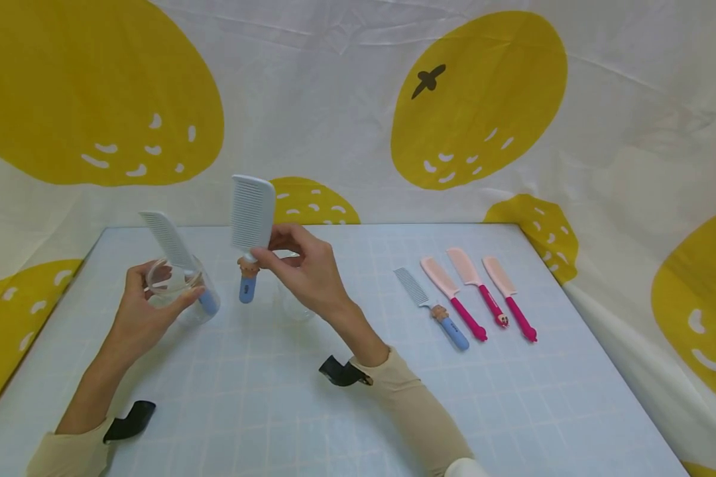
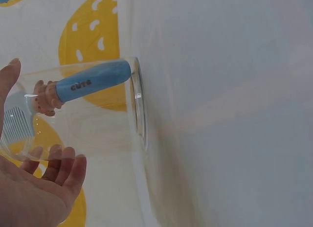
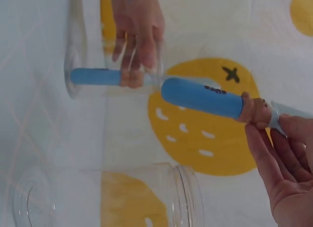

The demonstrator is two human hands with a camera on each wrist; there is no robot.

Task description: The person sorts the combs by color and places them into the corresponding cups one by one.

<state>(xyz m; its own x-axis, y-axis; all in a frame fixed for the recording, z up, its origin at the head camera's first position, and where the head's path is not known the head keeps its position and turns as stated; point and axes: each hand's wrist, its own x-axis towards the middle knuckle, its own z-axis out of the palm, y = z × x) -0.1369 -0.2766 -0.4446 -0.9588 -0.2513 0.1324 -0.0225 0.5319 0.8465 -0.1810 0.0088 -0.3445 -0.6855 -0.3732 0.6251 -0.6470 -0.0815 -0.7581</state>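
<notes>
My left hand (image 1: 142, 317) grips a clear jar (image 1: 205, 313) near its rim, thumb on one side and fingers on the other. Inside that jar leans a comb (image 1: 168, 238) with a pale head and blue handle (image 2: 95, 81), its handle end down by the base. To the right of the jar, my right hand (image 1: 311, 273) pinches a second blue-handled comb (image 1: 253, 213) at its neck. This comb is upright, teeth up and handle (image 3: 200, 97) hanging down, outside the jar. A second clear jar (image 1: 298, 308) stands partly hidden behind the right hand.
On the table's right side lie a blue-handled comb (image 1: 450, 328) and three pink combs, among them a left one (image 1: 468, 319), a middle one (image 1: 492, 306) and a right one (image 1: 520, 318). A fruit-patterned cloth (image 1: 334, 99) hangs behind the table (image 1: 274, 411).
</notes>
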